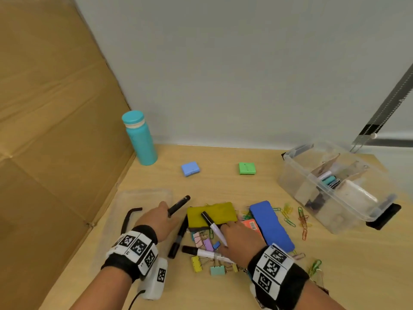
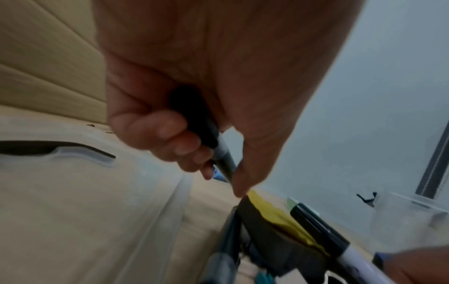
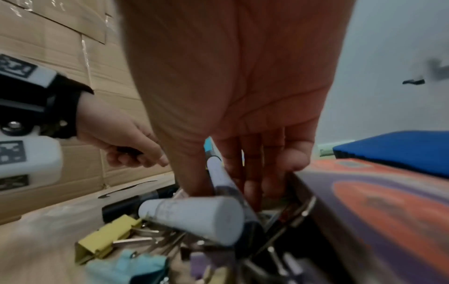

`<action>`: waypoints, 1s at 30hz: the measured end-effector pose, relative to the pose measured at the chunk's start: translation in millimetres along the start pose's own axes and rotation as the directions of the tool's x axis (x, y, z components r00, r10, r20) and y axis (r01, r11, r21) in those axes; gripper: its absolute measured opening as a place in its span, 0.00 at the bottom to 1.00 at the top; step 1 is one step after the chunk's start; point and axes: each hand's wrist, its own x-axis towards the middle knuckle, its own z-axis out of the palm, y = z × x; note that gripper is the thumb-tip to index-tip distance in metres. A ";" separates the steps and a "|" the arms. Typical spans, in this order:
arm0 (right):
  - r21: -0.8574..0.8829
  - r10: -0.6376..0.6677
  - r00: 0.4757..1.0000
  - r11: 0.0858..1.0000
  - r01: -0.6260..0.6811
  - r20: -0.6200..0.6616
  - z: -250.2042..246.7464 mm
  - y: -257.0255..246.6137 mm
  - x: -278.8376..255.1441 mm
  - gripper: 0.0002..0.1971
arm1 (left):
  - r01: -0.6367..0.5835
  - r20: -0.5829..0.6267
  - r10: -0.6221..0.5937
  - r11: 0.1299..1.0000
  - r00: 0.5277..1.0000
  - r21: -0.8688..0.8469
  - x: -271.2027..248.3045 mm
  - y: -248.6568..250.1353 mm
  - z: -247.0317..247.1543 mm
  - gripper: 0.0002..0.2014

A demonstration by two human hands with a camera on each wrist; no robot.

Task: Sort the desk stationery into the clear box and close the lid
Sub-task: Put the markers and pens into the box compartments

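My left hand (image 1: 166,212) grips a black marker (image 1: 178,205) above the clear lid (image 1: 138,195), fingers curled round its barrel (image 2: 206,138). My right hand (image 1: 225,231) pinches a lilac pen with a black cap (image 1: 211,224) that leans over the yellow eraser (image 1: 212,214); its fingers (image 3: 252,184) close on the pen (image 3: 218,173). The open clear box (image 1: 297,180) stands at the right with several items inside. A second black marker (image 1: 180,236) and a white marker (image 1: 207,253) lie on the desk between my hands.
A blue eraser (image 1: 270,224), an orange pack (image 1: 252,225), binder clips (image 1: 216,269) and loose paper clips (image 1: 301,218) crowd the desk. Small blue (image 1: 190,168) and green (image 1: 247,168) boxes sit farther back. A teal bottle (image 1: 140,137) stands by the cardboard wall (image 1: 55,130).
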 end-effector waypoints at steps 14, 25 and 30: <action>0.093 -0.040 0.985 0.995 0.025 0.165 -2.1 7.0 -15.6 0.15 | 0.042 0.150 -0.056 0.994 0.987 0.098 11.3 9.5 21.9 0.21; 0.244 -0.053 0.998 0.968 0.059 -0.028 -19.6 26.8 -25.4 0.10 | -0.012 -0.008 0.013 0.997 1.000 0.076 14.9 14.9 -1.1 0.17; 0.405 -0.046 0.972 0.904 0.139 -0.230 -59.4 61.4 -55.7 0.08 | -0.044 -0.114 0.063 0.985 0.991 0.168 13.4 43.2 -15.8 0.14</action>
